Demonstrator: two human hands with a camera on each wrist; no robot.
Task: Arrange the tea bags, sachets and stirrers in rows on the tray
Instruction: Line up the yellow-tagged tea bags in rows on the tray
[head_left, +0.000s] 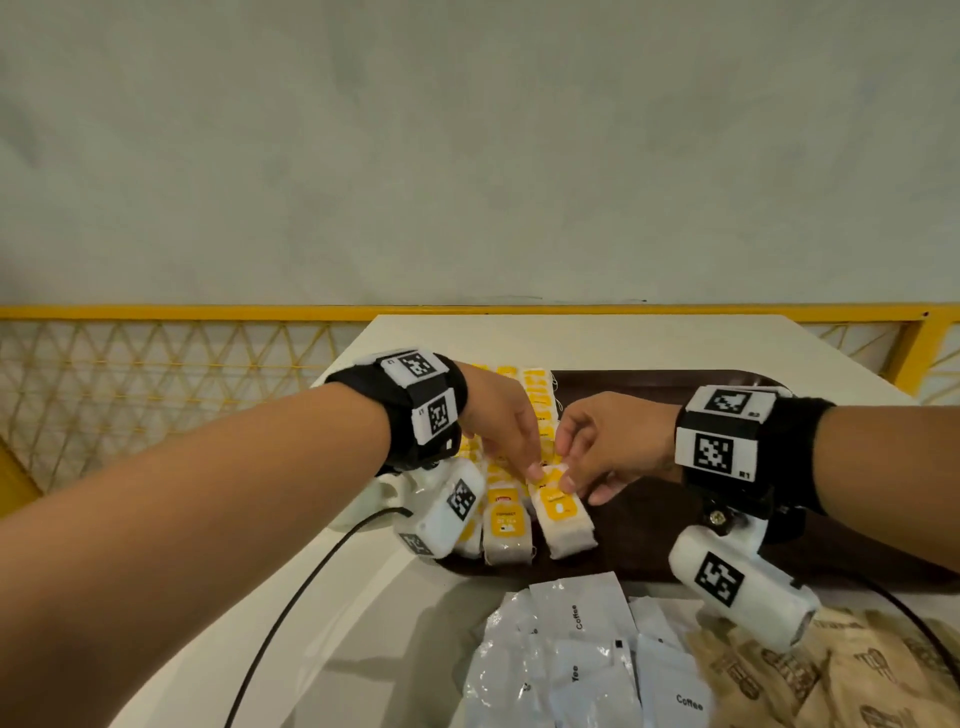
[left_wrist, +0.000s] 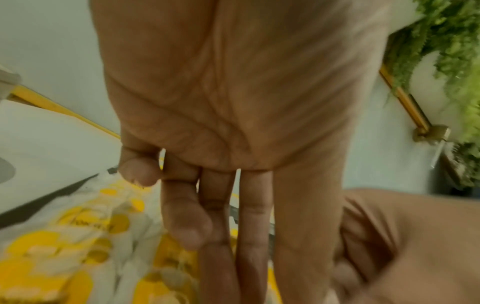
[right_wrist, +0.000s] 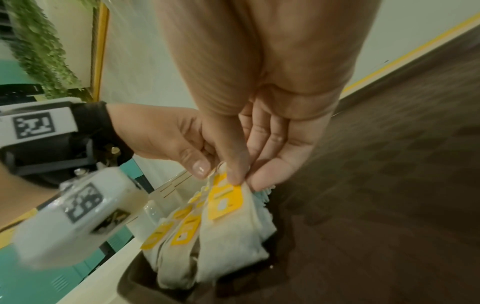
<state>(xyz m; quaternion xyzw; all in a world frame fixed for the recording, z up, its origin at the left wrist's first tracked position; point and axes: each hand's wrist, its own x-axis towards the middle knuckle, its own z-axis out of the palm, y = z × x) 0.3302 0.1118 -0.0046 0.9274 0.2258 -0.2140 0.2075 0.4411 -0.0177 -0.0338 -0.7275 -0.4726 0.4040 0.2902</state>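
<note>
Glossy white coffee sachets (head_left: 582, 649) lie loose on the tabletop (head_left: 363, 623) nearest me, off the tray. Beyond them, on the dark tray (head_left: 649, 545), the tea bag (head_left: 558, 512) I am setting down is limp paper, light and easily torn, I judge, so I take it by its stiff yellow tag. My right hand (head_left: 605, 447) pinches that tag; my left hand (head_left: 501, 421) pinches it too. Farther back, more tea bags (head_left: 537, 400) sit in rows.

Tea bags (head_left: 561, 512): off-white, yellow tags. Tray (head_left: 727, 384): dark brown. Surface (head_left: 519, 338): white. Sachets (head_left: 576, 613) near tray's front edge: white, black "Coffee" lettering; beside them, packets (head_left: 857, 675): tan, brown print.
</note>
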